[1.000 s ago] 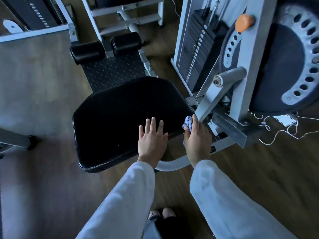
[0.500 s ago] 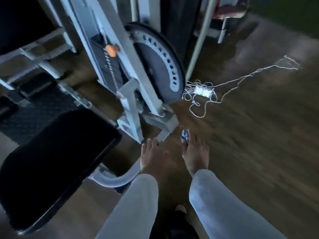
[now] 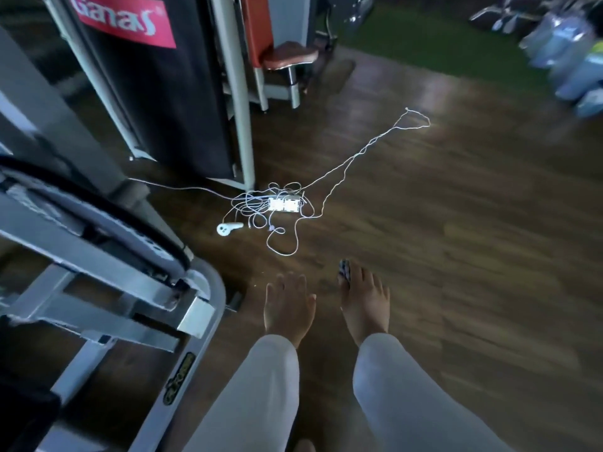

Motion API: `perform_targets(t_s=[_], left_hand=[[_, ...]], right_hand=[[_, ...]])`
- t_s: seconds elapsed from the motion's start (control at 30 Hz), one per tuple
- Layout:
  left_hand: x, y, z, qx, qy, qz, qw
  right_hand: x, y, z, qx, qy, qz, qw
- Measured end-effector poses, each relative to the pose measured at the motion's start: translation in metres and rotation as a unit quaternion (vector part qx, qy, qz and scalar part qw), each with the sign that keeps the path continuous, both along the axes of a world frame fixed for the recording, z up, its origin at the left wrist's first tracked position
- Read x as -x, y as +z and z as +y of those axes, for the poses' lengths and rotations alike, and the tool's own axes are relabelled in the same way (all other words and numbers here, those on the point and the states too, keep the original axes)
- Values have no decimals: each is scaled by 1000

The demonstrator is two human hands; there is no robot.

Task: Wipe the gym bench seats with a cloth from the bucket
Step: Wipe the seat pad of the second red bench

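A: What's left of the white power strip (image 3: 284, 203)?
B: Grey steel machine frame (image 3: 202, 324). Nearer than the strip, the left hand (image 3: 288, 309) spreads flat, holding nothing.
A: And right?
B: The right hand (image 3: 367, 305) pinches a crumpled checked cloth (image 3: 345, 270).

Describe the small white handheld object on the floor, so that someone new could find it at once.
Start at the tall black machine panel with the red Ganas label. On the wooden floor in front of its base lies a white power strip in tangled white cables. The object lies just left of that tangle: rounded head, short handle, no visible cable attached.
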State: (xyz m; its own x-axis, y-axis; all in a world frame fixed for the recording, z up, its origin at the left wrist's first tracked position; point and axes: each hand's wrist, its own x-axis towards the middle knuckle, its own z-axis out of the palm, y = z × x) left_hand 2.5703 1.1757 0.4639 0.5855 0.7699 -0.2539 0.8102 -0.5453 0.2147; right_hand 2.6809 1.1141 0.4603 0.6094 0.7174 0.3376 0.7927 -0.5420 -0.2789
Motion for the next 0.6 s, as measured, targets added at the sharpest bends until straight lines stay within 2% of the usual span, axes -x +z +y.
perform_targets(t_s=[0.33, 0.6], left_hand=[[-128, 2, 127, -16, -60, 30, 998], [-266, 5, 248, -9, -133, 55, 990]], right_hand=[[-119, -10, 113, -18, -35, 45, 998], [-243, 5, 229, -13, -123, 56, 991]])
